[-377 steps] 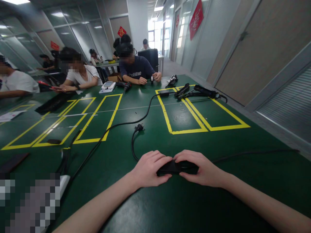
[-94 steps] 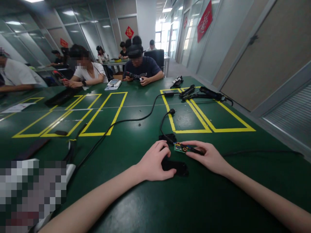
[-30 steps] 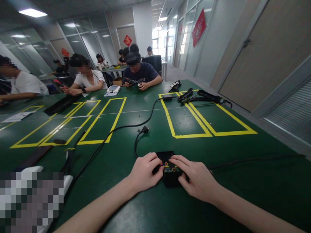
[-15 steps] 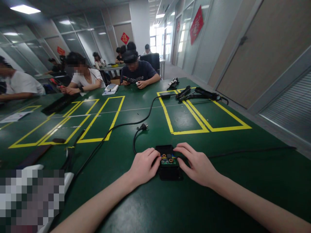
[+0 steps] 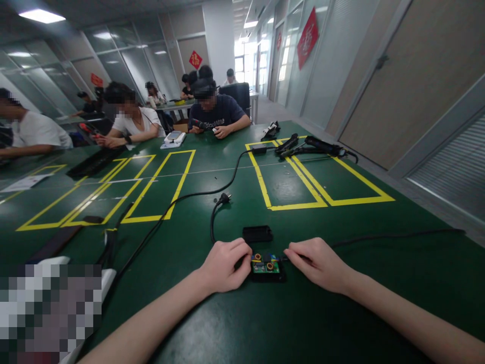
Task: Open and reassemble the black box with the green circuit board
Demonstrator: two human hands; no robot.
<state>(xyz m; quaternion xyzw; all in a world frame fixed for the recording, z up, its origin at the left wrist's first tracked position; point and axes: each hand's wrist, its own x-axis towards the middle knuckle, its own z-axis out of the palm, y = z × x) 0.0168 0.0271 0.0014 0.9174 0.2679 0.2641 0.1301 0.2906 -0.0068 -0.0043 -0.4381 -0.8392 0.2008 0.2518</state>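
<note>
A small green circuit board (image 5: 260, 269) with copper-coloured coils lies in or on the lower black case half (image 5: 282, 277) on the table. Just behind it sits the other black case half (image 5: 257, 233), apart from the board. My left hand (image 5: 227, 265) is closed at the board's left end, around the short black cable (image 5: 212, 227) that leads to a plug (image 5: 225, 198); its fingertips hide the exact grip. To the right, my right hand (image 5: 318, 264) pinches the black cable (image 5: 379, 236) close to where its coloured wires meet the board.
The green table (image 5: 212, 323) carries yellow tape rectangles (image 5: 297, 206). A long black cord (image 5: 189, 195) crosses it towards black tools (image 5: 318, 146) at the far right. A white object (image 5: 108, 283) stands at the left front. Several people sit across the table and beyond.
The board has moved down and towards me, onto the near case half. The far case half now shows uncovered behind it. My right fingers have closed on the cable.
</note>
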